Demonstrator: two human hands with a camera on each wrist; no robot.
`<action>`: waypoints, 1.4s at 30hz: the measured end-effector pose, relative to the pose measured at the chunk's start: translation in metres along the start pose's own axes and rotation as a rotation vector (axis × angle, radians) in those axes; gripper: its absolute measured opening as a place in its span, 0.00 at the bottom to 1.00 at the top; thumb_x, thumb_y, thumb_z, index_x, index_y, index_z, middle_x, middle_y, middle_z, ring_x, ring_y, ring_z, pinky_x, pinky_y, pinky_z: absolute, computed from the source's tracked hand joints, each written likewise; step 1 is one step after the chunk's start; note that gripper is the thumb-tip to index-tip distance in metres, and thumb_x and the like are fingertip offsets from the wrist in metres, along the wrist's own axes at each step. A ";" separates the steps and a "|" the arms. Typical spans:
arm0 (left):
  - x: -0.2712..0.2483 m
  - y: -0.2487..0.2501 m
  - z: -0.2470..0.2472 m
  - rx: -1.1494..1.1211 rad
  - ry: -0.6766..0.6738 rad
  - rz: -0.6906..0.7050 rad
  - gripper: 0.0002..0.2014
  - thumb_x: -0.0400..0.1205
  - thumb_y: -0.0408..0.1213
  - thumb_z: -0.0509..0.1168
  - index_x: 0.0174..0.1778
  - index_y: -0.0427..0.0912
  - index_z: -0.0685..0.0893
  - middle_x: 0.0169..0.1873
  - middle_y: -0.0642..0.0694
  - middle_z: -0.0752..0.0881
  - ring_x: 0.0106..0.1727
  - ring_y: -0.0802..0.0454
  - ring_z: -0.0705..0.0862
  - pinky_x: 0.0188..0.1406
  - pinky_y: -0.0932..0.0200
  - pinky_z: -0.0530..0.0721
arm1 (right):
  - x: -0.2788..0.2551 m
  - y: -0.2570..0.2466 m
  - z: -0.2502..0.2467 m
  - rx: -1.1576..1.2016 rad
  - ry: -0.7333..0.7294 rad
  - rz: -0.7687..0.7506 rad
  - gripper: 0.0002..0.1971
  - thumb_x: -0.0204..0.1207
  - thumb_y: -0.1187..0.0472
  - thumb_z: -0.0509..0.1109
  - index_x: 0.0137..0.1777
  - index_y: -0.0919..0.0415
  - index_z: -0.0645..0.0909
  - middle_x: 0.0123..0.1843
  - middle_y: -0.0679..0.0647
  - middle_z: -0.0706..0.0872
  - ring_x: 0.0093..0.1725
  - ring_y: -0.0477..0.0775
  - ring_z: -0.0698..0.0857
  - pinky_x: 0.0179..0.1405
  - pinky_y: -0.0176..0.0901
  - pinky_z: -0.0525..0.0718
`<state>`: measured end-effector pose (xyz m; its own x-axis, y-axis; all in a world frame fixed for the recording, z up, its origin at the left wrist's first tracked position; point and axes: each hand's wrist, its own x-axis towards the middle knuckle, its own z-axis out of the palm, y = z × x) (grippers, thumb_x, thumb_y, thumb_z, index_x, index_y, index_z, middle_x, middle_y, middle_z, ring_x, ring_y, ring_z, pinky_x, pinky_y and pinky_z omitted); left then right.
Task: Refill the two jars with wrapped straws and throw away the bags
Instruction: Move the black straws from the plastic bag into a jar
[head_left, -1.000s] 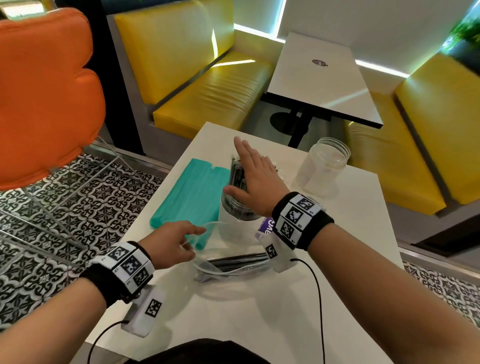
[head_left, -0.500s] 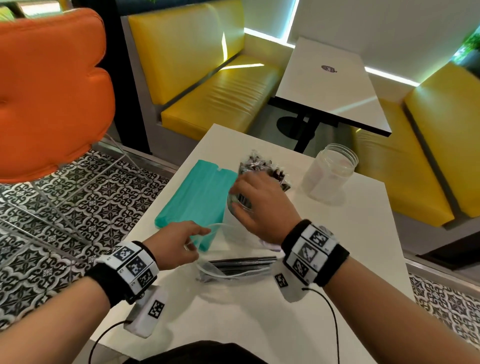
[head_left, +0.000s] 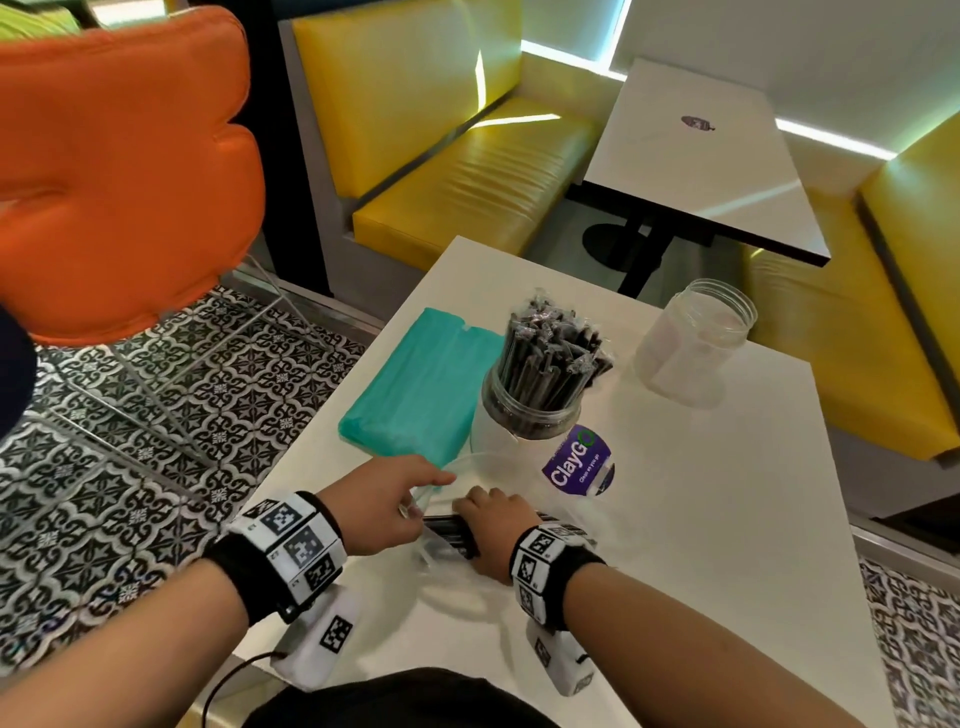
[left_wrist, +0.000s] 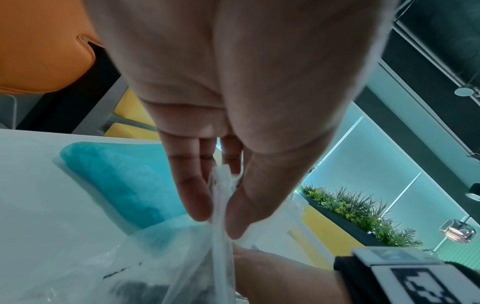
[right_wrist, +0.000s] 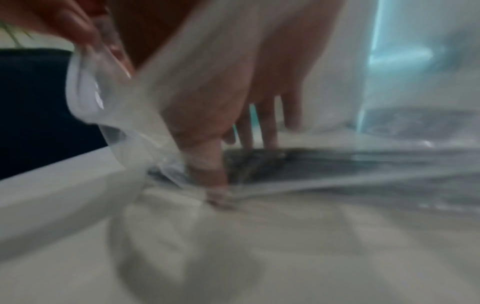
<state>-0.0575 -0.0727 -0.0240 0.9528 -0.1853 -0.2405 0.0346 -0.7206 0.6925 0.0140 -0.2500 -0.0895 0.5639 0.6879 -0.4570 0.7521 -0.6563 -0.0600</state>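
Note:
A clear jar (head_left: 530, 410) packed with black wrapped straws (head_left: 550, 353) stands mid-table. An empty clear jar (head_left: 696, 338) stands to its right, farther back. A teal bag of straws (head_left: 415, 384) lies flat to the left. A clear plastic bag (head_left: 447, 566) lies near the table's front edge with a few black straws (head_left: 447, 530) left inside. My left hand (head_left: 415, 499) pinches the bag's mouth (left_wrist: 221, 205) and lifts it. My right hand (head_left: 467, 519) is inside the bag, thumb and fingers closing on the straws' ends (right_wrist: 249, 162); this wrist view is blurred.
The white table (head_left: 701, 519) carries a purple ClayGo sticker (head_left: 576, 462) by the full jar. An orange chair (head_left: 119, 171) stands to the left over patterned floor tiles. Yellow benches (head_left: 467, 176) and a second white table (head_left: 696, 156) are behind.
My right hand left the top of the full jar, came back toward me and went into the clear bag onto the leftover straws. My left hand kept hold of the bag's mouth.

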 end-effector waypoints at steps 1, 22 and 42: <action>0.000 0.000 0.000 0.004 -0.001 0.008 0.28 0.75 0.30 0.68 0.72 0.51 0.76 0.60 0.54 0.80 0.39 0.68 0.80 0.43 0.84 0.73 | 0.003 -0.001 0.002 -0.006 0.015 0.010 0.28 0.73 0.55 0.71 0.72 0.59 0.69 0.69 0.60 0.74 0.66 0.65 0.76 0.62 0.58 0.75; 0.011 0.018 -0.016 -0.238 0.345 0.000 0.08 0.73 0.49 0.74 0.35 0.63 0.81 0.37 0.62 0.87 0.40 0.65 0.84 0.40 0.68 0.79 | -0.043 0.041 -0.096 0.736 0.154 -0.075 0.10 0.73 0.56 0.74 0.53 0.54 0.81 0.49 0.55 0.88 0.47 0.54 0.85 0.52 0.49 0.83; 0.000 0.028 0.042 -0.441 0.103 -0.163 0.24 0.73 0.43 0.74 0.61 0.47 0.71 0.45 0.41 0.89 0.37 0.52 0.86 0.38 0.56 0.83 | -0.102 0.077 -0.085 1.053 0.437 0.015 0.07 0.76 0.63 0.74 0.52 0.59 0.80 0.50 0.58 0.92 0.51 0.59 0.91 0.62 0.64 0.84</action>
<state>-0.0688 -0.1210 -0.0327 0.9486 -0.0103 -0.3162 0.2890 -0.3784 0.8794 0.0433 -0.3450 0.0279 0.7959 0.5917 -0.1281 0.2003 -0.4572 -0.8665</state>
